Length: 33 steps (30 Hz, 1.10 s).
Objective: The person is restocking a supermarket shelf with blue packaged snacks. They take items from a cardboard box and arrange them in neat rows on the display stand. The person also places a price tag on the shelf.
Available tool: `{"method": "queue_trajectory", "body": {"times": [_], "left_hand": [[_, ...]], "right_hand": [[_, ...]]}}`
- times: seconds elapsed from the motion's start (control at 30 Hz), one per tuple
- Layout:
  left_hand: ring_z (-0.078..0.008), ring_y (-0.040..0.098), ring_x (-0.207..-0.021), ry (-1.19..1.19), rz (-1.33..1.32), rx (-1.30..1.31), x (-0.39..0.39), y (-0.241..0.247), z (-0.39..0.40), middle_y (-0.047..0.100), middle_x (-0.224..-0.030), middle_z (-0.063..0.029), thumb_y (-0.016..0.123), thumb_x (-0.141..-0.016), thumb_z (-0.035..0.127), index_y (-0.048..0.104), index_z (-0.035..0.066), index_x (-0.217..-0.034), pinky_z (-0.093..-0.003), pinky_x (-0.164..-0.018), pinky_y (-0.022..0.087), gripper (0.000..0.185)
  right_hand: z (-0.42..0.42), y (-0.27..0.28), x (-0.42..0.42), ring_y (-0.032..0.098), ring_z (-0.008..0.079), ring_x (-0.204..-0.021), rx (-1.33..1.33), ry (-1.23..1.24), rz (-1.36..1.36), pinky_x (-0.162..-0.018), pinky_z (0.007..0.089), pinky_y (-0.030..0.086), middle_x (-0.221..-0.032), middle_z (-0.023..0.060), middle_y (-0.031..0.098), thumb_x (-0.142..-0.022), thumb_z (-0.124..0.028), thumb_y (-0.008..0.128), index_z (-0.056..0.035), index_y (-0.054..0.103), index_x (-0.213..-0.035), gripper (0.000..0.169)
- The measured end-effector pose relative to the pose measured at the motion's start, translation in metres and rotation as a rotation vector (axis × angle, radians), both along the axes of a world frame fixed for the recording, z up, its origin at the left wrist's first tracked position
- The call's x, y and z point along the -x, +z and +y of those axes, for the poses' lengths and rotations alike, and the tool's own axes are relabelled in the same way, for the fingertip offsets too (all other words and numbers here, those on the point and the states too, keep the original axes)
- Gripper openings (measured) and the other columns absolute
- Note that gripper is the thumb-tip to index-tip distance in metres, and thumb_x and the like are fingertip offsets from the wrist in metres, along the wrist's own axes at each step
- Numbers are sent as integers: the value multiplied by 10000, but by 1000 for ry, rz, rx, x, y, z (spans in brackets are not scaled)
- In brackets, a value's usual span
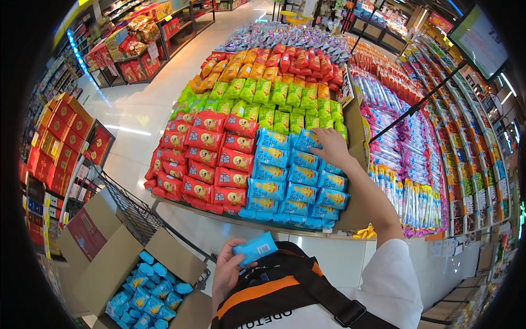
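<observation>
My right hand (331,146) reaches over the display and grips a blue snack packet (307,140) at the top of the rows of blue packets (302,177). Close to my body, my left hand (230,263) holds another blue packet (255,248), its barcode side facing up. Red snack packets (202,156) are stacked to the left of the blue ones, with green packets (279,93) behind them. At lower left, an open cardboard box (104,269) contains many loose blue packets (153,304).
The box sits at a wire shopping cart (133,209). A cardboard divider (355,135) separates the blue rows from long wrapped sweets (419,152) at right. A dark pole (415,109) carries a screen (481,41). Red gift boxes (65,135) stand at left.
</observation>
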<state>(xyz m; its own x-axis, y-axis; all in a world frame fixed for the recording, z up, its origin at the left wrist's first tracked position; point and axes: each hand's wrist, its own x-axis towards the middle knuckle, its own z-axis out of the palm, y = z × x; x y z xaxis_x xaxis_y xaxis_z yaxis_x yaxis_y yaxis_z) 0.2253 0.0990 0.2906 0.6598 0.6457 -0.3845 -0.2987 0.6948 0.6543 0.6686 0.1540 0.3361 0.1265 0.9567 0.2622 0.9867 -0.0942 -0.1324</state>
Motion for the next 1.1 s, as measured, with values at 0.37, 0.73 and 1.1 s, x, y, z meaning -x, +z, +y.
{"method": "queue_trajectory", "body": {"times": [0.37, 0.73, 1.1], "left_hand": [[-294, 570, -1157, 126, -25, 21, 6, 1, 0, 472, -1317, -142, 541, -881, -9, 407, 66, -1331, -401, -791, 619, 475], [-236, 584, -1130, 191, 42, -72, -22, 22, 23, 490, -1345, -106, 579, -884, 65, 433, 89, -1328, -378, -829, 583, 468], [-184, 587, -1097, 180, -54, -33, -41, 26, 32, 493, -1321, -80, 557, -959, 134, 414, 81, -1346, -339, -815, 586, 416]], "right_hand": [[31, -42, -28, 529, 360, -1153, 263, 89, 220, -957, 447, 455, -1219, 176, 553, -808, -307, 738, -60, 481, -1329, 631], [-13, 30, 79, 522, 378, -1165, -50, 325, 434, -976, 430, 437, -1260, 195, 541, -806, -265, 752, -52, 470, -1339, 640], [-65, 2, 191, 603, 278, -1071, 259, 423, 1008, -872, 385, 488, -1139, 151, 611, -855, -237, 720, -84, 495, -1317, 536]]}}
